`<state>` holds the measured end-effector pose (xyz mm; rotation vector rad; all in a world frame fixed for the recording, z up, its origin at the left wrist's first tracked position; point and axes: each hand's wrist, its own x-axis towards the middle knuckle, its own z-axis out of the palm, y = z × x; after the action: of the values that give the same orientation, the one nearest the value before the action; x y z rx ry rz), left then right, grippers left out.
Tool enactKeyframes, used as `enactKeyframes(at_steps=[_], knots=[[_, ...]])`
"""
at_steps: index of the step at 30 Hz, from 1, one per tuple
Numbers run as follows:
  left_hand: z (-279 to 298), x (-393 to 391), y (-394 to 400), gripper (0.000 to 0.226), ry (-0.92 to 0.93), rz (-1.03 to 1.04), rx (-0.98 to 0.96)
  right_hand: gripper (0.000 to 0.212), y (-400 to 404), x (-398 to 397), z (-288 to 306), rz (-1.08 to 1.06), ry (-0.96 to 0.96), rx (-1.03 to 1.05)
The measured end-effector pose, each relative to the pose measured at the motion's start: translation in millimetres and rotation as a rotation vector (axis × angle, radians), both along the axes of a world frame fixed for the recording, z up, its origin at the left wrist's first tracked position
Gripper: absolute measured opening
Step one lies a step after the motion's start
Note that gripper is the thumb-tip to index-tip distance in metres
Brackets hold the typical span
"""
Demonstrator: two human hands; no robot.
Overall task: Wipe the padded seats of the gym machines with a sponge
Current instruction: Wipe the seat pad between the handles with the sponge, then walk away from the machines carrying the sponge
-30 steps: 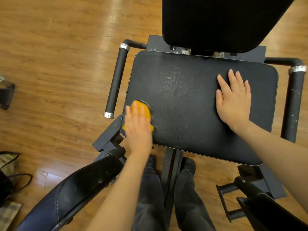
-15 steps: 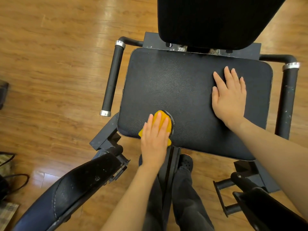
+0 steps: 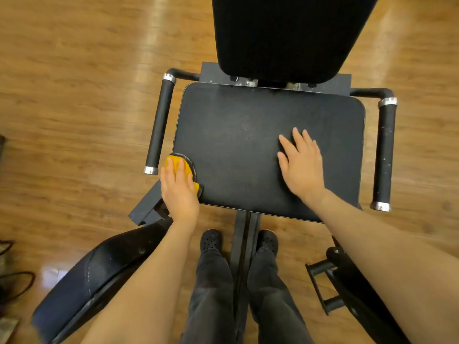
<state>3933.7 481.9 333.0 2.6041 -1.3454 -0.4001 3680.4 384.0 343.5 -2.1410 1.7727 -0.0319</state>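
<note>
A black padded seat (image 3: 238, 145) of a gym machine lies flat below me, with its black backrest (image 3: 285, 33) standing behind it. My left hand (image 3: 178, 189) presses a yellow sponge (image 3: 177, 161) flat onto the seat's near left corner, fingers straight over it. The sponge's dark scrubbing edge shows past my fingertips. My right hand (image 3: 300, 167) rests palm down on the right half of the seat, fingers spread and straight.
Black foam-grip handles flank the seat, a left handle (image 3: 159, 127) and a right handle (image 3: 385, 155). A black leg pad (image 3: 92, 284) sticks out at lower left and a footrest frame (image 3: 325, 286) at lower right. My legs straddle the centre beam (image 3: 244, 242) on wooden floor.
My left hand slid the sponge from the seat's front middle back to the near left corner. My right hand shifted slightly toward the seat's middle. The camera pulled back.
</note>
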Motion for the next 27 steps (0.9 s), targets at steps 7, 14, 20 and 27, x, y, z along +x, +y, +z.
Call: enactKeyframes(at_steps=[7,14,20,27], knots=[[47,-21,34,0.039,0.228,-0.168,0.115,0.044,101,22,55,-0.044,-0.159,0.280],[90,-32,66,0.031,0.337,-0.485,0.212,0.038,225,6,109,-0.414,-0.300,0.457],[111,-36,110,0.027,0.328,-0.777,0.305,0.039,350,8,106,-0.773,-0.306,0.515],[114,-65,155,0.023,0.318,-1.009,0.544,0.036,454,11,102,-1.109,-0.374,0.542]])
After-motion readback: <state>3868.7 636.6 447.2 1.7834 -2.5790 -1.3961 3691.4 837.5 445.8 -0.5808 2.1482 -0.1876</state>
